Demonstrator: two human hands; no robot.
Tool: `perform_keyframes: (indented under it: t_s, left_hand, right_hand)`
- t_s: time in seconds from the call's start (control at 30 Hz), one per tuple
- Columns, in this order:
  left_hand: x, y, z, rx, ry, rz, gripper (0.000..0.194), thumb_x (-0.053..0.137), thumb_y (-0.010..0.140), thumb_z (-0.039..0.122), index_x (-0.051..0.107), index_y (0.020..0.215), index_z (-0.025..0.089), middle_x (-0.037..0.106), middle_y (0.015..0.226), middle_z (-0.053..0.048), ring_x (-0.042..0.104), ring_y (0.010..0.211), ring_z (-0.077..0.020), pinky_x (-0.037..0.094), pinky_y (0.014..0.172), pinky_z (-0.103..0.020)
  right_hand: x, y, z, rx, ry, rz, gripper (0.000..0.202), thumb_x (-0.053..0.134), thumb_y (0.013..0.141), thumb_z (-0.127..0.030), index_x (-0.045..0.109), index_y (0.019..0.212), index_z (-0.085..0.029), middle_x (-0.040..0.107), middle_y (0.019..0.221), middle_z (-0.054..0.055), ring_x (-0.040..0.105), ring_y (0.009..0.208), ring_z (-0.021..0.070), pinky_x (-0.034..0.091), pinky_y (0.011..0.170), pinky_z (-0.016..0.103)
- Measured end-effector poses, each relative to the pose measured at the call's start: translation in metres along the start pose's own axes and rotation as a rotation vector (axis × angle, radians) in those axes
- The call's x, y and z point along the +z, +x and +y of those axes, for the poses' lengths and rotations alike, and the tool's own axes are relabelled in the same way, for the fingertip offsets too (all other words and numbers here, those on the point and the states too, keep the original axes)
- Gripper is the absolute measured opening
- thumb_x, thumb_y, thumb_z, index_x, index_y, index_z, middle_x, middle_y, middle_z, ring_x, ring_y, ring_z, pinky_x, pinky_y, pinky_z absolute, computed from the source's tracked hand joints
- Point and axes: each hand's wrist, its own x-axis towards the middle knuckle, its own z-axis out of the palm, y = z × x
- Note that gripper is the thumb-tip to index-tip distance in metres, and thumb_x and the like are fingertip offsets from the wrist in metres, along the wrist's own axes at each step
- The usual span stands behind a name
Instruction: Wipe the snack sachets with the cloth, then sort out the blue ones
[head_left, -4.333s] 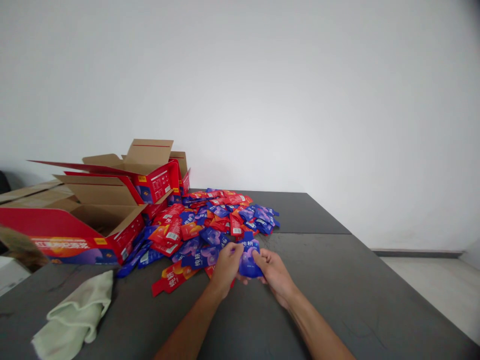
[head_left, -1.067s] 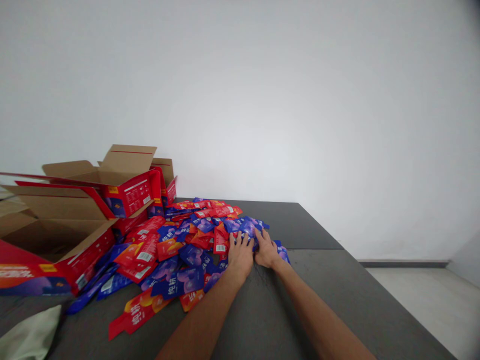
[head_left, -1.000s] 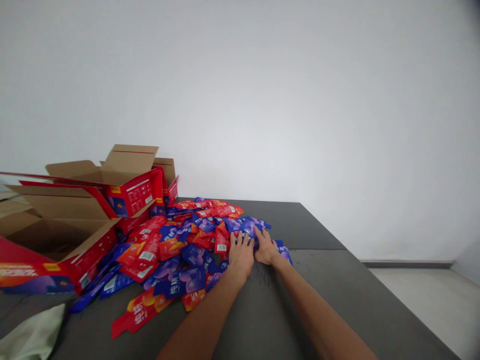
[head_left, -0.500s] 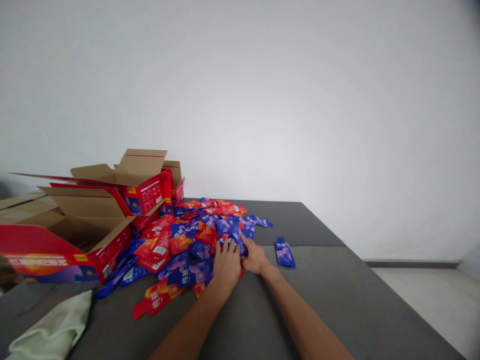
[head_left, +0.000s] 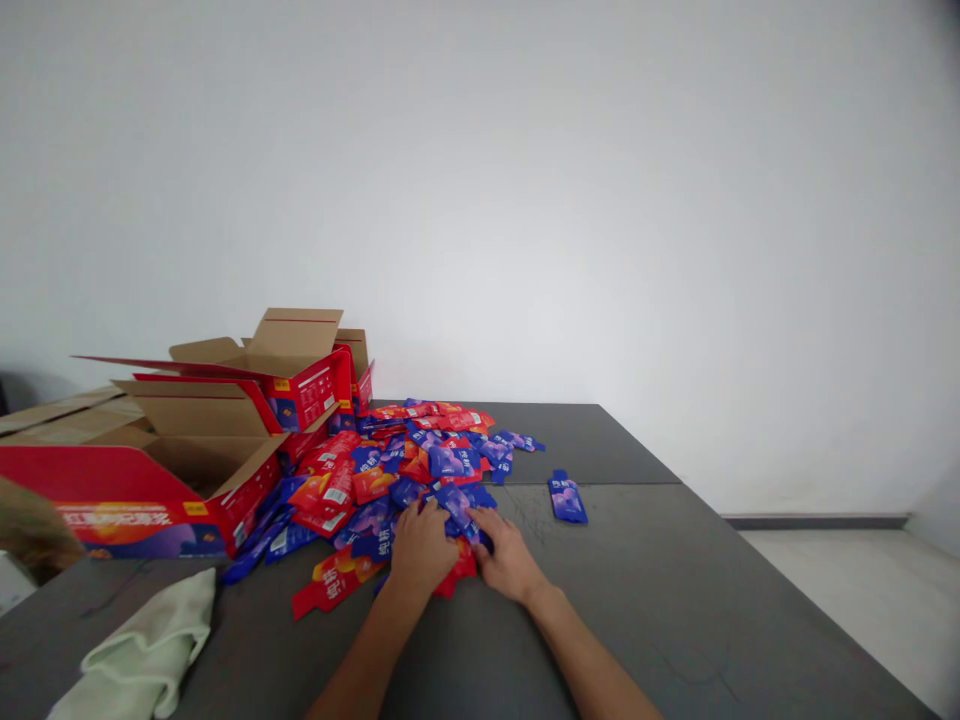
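A loose heap of flat blue and red sachets (head_left: 367,487) covers the table's middle. My left hand (head_left: 421,548) curls over several of them at the near edge, fingers bent down and thumb toward the right. Facing it, my right hand (head_left: 508,562) closes on the edge of a blue sachet (head_left: 454,502), its thumb underneath and its fingertips partly hidden. A red sachet (head_left: 456,572) pokes out between the two hands. Left of them, another red sachet (head_left: 337,580) lies flat. One blue sachet (head_left: 567,500) rests apart on the right.
Opened red cartons (head_left: 157,500) with raised cardboard flaps stand along the left, with more cartons (head_left: 307,390) behind. A pale green cloth (head_left: 142,645) lies at the front left. The dark table (head_left: 660,590) meets a white wall (head_left: 525,250) at the back.
Both hands have come nearer to me, drawing some blue and red sachets out of the heap. The view has shifted slightly, so the cartons and cloth sit further right.
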Motion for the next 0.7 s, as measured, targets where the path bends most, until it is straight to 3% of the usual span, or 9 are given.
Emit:
perform_keyframes:
  t_s: [0.17,0.3,0.4,0.57,0.7]
  left_hand:
    - [0.000,0.008,-0.018,-0.107,-0.315,0.088,0.020,0.054,0.080,0.019,0.071,0.091,0.019,0.072,0.104,-0.007,0.062,0.104,-0.0232,0.042,0.097,-0.033]
    - [-0.002,0.013,-0.023,-0.232,-0.612,0.125,0.030,0.043,0.092,0.039,0.066,0.086,0.020,0.073,0.091,-0.007,0.066,0.091,-0.0244,0.047,0.085,-0.035]
    - [0.001,0.012,-0.021,-0.289,-0.771,0.121,0.036,0.046,0.089,0.051,0.062,0.094,0.019,0.072,0.095,-0.009,0.067,0.093,-0.0250,0.048,0.084,-0.035]
    - [0.004,0.004,-0.014,-0.226,-0.635,0.102,0.039,0.051,0.085,0.049,0.064,0.102,0.015,0.070,0.107,-0.013,0.064,0.103,-0.0275,0.047,0.093,-0.039]
    - [0.001,-0.001,-0.006,-0.105,-0.643,0.058,0.038,0.056,0.083,0.044,0.069,0.107,0.018,0.070,0.114,-0.011,0.059,0.114,-0.0282,0.040,0.104,-0.042]
  right_hand:
    - [-0.001,-0.004,0.005,-0.106,0.082,0.061,0.058,0.044,0.087,-0.011,0.053,0.142,-0.027,0.056,0.145,0.008,0.047,0.138,0.0228,0.032,0.116,0.048]
    - [-0.006,-0.003,0.005,-0.187,0.136,0.157,0.058,0.040,0.082,-0.007,0.064,0.132,-0.027,0.064,0.134,0.006,0.055,0.128,0.0211,0.037,0.114,0.045]
    - [-0.006,-0.002,0.005,-0.179,0.119,0.208,0.055,0.040,0.082,-0.009,0.069,0.124,-0.030,0.067,0.130,0.005,0.054,0.130,0.0235,0.036,0.114,0.050]
    - [-0.008,-0.003,0.001,-0.244,0.162,0.338,0.044,0.035,0.097,-0.021,0.072,0.115,-0.035,0.065,0.134,0.003,0.045,0.138,0.0242,0.036,0.113,0.053]
    - [-0.017,-0.009,-0.013,-0.291,0.227,0.327,0.037,0.037,0.102,-0.033,0.072,0.115,-0.037,0.061,0.139,0.001,0.039,0.143,0.0237,0.035,0.114,0.052]
